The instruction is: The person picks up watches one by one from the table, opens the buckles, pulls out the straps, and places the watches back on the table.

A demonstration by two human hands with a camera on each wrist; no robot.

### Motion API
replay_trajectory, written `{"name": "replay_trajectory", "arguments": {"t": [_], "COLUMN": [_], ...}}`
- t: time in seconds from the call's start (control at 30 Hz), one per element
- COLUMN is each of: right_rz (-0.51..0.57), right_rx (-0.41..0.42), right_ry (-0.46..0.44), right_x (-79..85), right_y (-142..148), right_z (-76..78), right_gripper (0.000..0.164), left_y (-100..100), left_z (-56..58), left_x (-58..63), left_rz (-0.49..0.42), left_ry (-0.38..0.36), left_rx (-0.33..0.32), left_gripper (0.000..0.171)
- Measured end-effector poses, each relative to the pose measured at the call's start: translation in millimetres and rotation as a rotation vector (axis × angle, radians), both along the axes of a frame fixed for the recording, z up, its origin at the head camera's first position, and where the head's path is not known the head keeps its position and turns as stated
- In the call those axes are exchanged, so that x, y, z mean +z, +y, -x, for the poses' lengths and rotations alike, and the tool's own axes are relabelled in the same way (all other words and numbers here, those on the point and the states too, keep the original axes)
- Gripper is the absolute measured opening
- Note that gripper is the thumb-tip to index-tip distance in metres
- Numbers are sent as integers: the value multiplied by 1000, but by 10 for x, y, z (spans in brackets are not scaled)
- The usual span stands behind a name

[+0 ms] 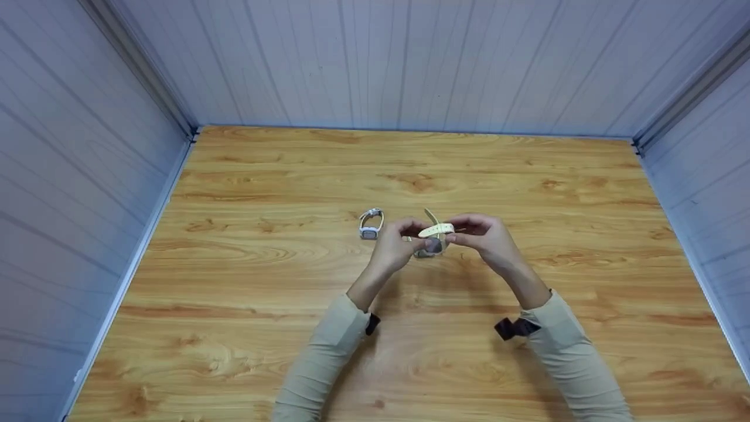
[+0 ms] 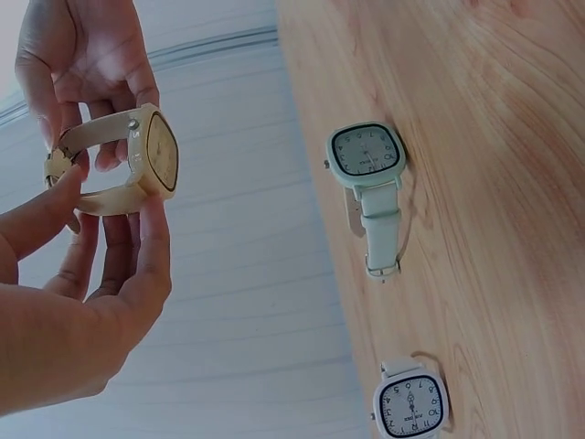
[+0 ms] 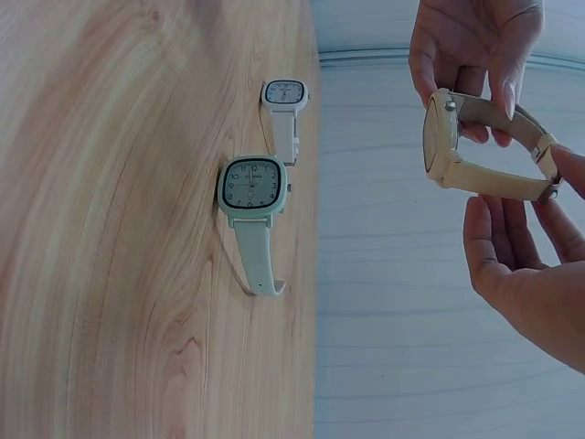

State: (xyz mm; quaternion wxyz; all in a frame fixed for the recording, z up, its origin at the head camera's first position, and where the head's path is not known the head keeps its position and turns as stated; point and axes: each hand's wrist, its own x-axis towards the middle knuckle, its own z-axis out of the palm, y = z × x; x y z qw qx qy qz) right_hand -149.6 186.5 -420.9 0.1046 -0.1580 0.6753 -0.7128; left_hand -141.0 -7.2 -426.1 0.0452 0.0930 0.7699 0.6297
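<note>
A cream wristwatch (image 1: 440,230) is held up between both hands, its strap bent round into a loop. My left hand (image 1: 394,245) pinches it from the left; my right hand (image 1: 491,241) grips from the right, fingertips at the strap. In the left wrist view, the square case (image 2: 163,154) faces away from the buckle (image 2: 57,166), where thumb and fingers crowd in. Below the hands, a pale green watch (image 3: 251,187) lies face up on the table, partly hidden in the head view. A white watch (image 1: 370,225) lies left of my left hand.
The wood-grain table (image 1: 263,328) spreads out around the hands. Pale panelled walls (image 1: 375,64) close it in at the back, left and right. A dark device (image 1: 515,328) is strapped at the right wrist.
</note>
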Motion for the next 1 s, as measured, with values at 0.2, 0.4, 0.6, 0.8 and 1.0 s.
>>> {"name": "replay_trajectory", "arguments": {"t": [0.2,0.4,0.6,0.8,1.0], "right_rz": [-15,-43,-12,-27,-58], "right_rx": [-13,-55,-2,15,11], "right_ry": [30,39,89,76,38], "right_x": [-8,-10,-45,-40,-3], "right_y": [-11,-29,-14,-10,-18], "right_z": [12,14,25,18,-13], "right_gripper": [30,27,23,23,26], "left_y": [3,32,63,72,63], "left_z": [4,-5,-15,-42,-72], "left_x": [0,24,50,59,71], "left_rz": [-5,30,61,76,92], "left_ry": [29,64,45,71,90], "left_rx": [-29,-44,-46,-53,-62], "left_gripper": [18,21,20,19,19]}}
